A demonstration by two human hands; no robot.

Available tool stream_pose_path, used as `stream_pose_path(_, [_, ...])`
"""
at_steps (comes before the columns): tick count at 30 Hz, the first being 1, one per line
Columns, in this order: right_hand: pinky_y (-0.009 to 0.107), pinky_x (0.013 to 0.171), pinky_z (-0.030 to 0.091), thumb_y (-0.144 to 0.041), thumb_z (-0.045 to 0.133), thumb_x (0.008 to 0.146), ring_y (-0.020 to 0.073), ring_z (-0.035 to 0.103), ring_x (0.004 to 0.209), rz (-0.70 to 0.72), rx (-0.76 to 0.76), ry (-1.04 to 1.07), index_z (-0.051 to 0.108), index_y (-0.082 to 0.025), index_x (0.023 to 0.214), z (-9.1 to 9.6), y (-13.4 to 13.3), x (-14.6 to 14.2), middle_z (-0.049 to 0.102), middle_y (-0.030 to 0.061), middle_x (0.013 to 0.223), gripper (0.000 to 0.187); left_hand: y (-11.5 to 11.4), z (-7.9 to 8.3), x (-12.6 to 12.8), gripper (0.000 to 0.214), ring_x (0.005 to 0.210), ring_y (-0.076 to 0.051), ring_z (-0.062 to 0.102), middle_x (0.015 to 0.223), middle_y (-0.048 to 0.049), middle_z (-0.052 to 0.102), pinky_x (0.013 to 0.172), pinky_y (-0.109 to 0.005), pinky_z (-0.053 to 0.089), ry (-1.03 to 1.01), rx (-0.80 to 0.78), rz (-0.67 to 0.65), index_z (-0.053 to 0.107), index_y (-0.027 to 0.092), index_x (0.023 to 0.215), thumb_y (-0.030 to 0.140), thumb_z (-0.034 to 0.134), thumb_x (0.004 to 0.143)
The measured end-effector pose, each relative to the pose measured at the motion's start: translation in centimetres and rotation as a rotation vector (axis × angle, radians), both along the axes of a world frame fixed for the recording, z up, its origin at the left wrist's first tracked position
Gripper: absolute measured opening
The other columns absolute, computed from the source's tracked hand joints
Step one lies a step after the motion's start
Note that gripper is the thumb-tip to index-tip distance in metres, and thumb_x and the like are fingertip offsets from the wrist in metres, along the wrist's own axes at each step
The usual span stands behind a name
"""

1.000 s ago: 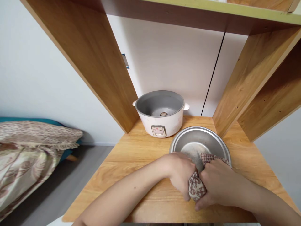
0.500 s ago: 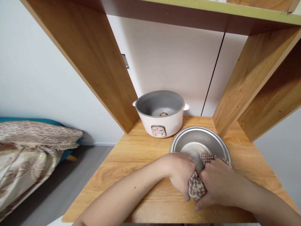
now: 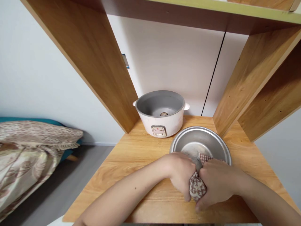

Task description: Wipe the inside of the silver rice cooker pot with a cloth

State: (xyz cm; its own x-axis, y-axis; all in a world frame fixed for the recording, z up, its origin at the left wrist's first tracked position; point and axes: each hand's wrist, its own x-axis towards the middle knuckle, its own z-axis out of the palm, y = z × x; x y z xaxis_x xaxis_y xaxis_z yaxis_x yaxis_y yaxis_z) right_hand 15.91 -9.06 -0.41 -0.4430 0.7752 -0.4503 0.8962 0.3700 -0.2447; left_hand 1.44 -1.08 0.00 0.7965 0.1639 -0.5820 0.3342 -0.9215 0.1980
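Observation:
A brown-and-cream patterned cloth (image 3: pixel 197 187) is bunched between my two hands, over the near rim of a round metal pot (image 3: pixel 218 142). My left hand (image 3: pixel 182 172) is closed around one side of the cloth, knuckles up. Gripping the other side is my right hand (image 3: pixel 216 182), with a corner of the cloth poking out above it toward the pot's inside. The pot rests on the wooden tabletop, its near side hidden by my hands. Some wet-looking marks show on its bottom.
Behind the pot to the left stands a white rice cooker body (image 3: pixel 162 124), lidless, its heating plate visible. Wooden side panels (image 3: pixel 235 91) rise on both sides of the tabletop (image 3: pixel 113 179), and a shelf (image 3: pixel 178 12) spans above. A fabric-covered couch (image 3: pixel 35 157) is at far left.
My right hand has turned slightly, and the cloth corner above it has shifted a little left. My left hand stays nearly in place; the pot and cooker have not moved.

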Motion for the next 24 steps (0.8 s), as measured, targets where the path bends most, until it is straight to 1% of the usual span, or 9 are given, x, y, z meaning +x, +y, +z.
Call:
stream_pose_path(6, [0.038, 0.065, 0.050, -0.081, 0.059, 0.065, 0.0297, 0.068, 0.073, 0.005, -0.035, -0.012, 0.078, -0.022, 0.087, 0.14, 0.12, 0.05, 0.075, 0.0090, 0.078, 0.066, -0.08, -0.02, 0.03, 0.032, 0.070, -0.025, 0.070, 0.081, -0.0071, 0.078, 0.059, -0.033, 0.053, 0.009, 0.006, 0.006, 0.076, 0.023, 0.076, 0.048, 0.076, 0.057])
stream_pose_path(10, [0.038, 0.064, 0.050, -0.077, 0.061, 0.065, 0.0296, 0.069, 0.074, 0.000, -0.050, -0.009, 0.079, -0.022, 0.088, 0.14, 0.18, 0.22, 0.075, 0.0088, 0.079, 0.063, -0.06, -0.03, 0.02, 0.033, 0.068, -0.026, 0.070, 0.080, -0.0078, 0.078, 0.059, -0.034, 0.054, 0.006, 0.009, 0.003, 0.078, 0.022, 0.078, 0.048, 0.076, 0.057])
stream_pose_path(14, [0.035, 0.058, 0.048, -0.072, 0.064, 0.064, 0.0268, 0.067, 0.069, 0.007, -0.087, -0.009, 0.079, -0.022, 0.088, 0.11, 0.34, 0.27, 0.074, 0.0070, 0.077, 0.057, -0.02, -0.22, -0.08, 0.032, 0.067, -0.025, 0.070, 0.077, -0.0072, 0.078, 0.058, -0.033, 0.052, -0.009, 0.011, 0.019, 0.076, 0.023, 0.073, 0.049, 0.077, 0.054])
stream_pose_path(18, [0.032, 0.053, 0.044, -0.070, 0.066, 0.062, 0.0233, 0.063, 0.062, 0.007, -0.113, 0.003, 0.079, -0.022, 0.083, 0.18, 0.50, 0.22, 0.072, 0.0055, 0.071, 0.055, -0.04, -0.35, -0.18, 0.035, 0.067, -0.025, 0.070, 0.077, -0.0076, 0.078, 0.058, -0.033, 0.051, -0.034, 0.022, 0.031, 0.075, 0.023, 0.071, 0.052, 0.077, 0.052])
stream_pose_path(21, [0.031, 0.053, 0.043, -0.070, 0.065, 0.064, 0.0223, 0.062, 0.062, 0.023, -0.112, 0.006, 0.078, -0.022, 0.082, 0.20, 0.55, 0.22, 0.072, 0.0051, 0.070, 0.054, -0.09, -0.30, -0.21, 0.035, 0.066, -0.025, 0.069, 0.076, -0.0069, 0.077, 0.059, -0.034, 0.052, -0.050, 0.028, 0.038, 0.075, 0.023, 0.071, 0.052, 0.076, 0.053])
stream_pose_path(24, [0.032, 0.056, 0.045, -0.068, 0.063, 0.066, 0.0236, 0.064, 0.066, 0.034, -0.104, -0.013, 0.079, -0.022, 0.085, 0.11, 0.54, 0.26, 0.073, 0.0062, 0.075, 0.053, -0.09, -0.35, -0.22, 0.034, 0.067, -0.025, 0.069, 0.074, -0.0063, 0.076, 0.063, -0.035, 0.054, -0.054, 0.026, 0.037, 0.074, 0.024, 0.070, 0.054, 0.074, 0.053])
